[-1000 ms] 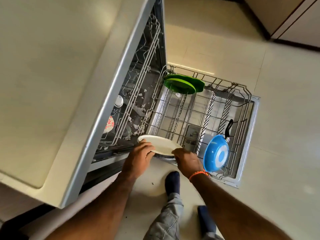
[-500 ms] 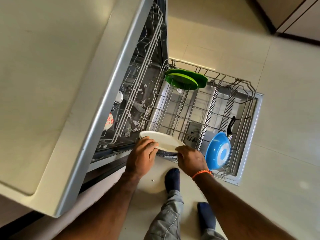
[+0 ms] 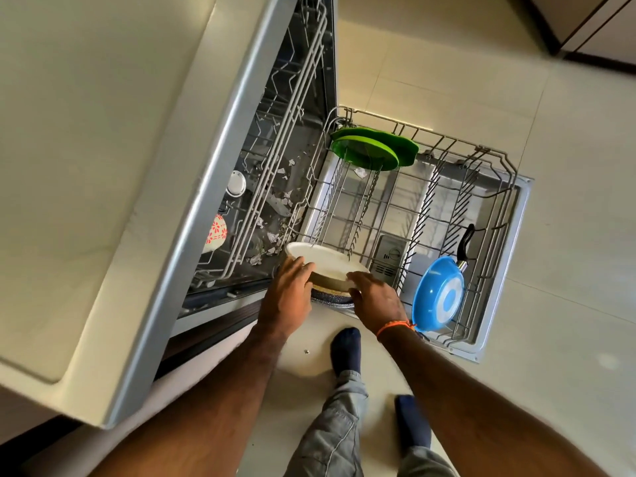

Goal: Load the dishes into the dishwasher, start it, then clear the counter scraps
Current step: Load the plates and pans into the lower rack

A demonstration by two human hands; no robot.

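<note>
Counter fills the left side, its edge overhanging the open dishwasher. The lower rack is pulled right out over the floor, with plenty of bare wire free across its middle. Green plates stand at the far edge, a blue pan leans on the right side, handle up. And at the near left corner of the rack, the white plate, tilted, sitting over a dark pan rim. Left hand clamps its left edge, right hand grips its right edge, fingers curled over the rim. Paper scraps litter the tub floor.
</note>
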